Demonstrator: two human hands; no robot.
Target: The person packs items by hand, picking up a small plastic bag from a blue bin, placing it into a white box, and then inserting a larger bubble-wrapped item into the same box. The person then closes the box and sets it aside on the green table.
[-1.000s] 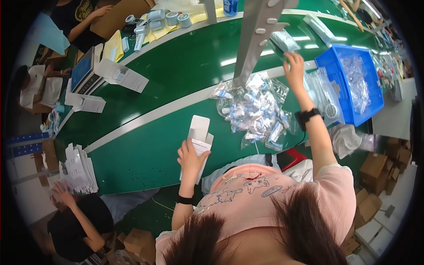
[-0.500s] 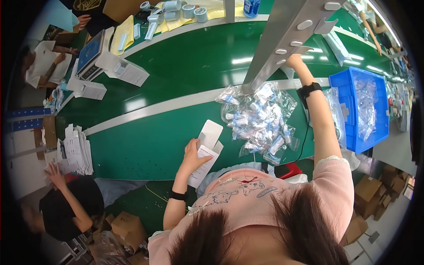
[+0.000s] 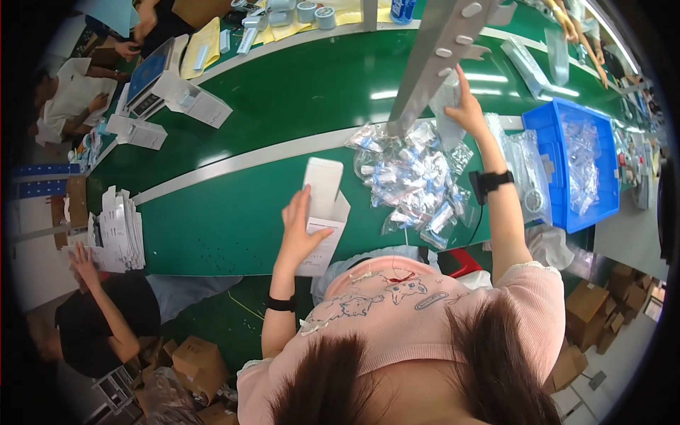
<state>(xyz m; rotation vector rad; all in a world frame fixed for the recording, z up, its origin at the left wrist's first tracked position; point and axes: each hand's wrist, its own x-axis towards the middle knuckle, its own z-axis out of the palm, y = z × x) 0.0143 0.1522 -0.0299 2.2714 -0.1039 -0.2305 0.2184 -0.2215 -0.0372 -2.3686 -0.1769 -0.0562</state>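
A white carton (image 3: 327,244) with printed text stands in my left hand (image 3: 297,230), its lid flap up and a side flap spread at the open top. The fingers and thumb of that hand hold it by its sides, just over the near table edge. My right hand (image 3: 467,113) is out over the table by the metal post, gripping a clear plastic-wrapped piece (image 3: 448,110) whose contents I cannot make out. Below it lies a pile of clear bags (image 3: 411,177) with small white and blue parts inside.
A slotted metal post (image 3: 425,78) rises from the rail behind the pile. To the right stands a blue bin (image 3: 559,170) of clear bags, with more plastic packages (image 3: 528,170) beside it. Stacked white cartons (image 3: 120,230) lie at left, near a co-worker's hand (image 3: 85,265).
My right hand has come from partly behind the post into view with the clear wrapped piece. The carton in my left hand has moved slightly away from me, its opening more visible.
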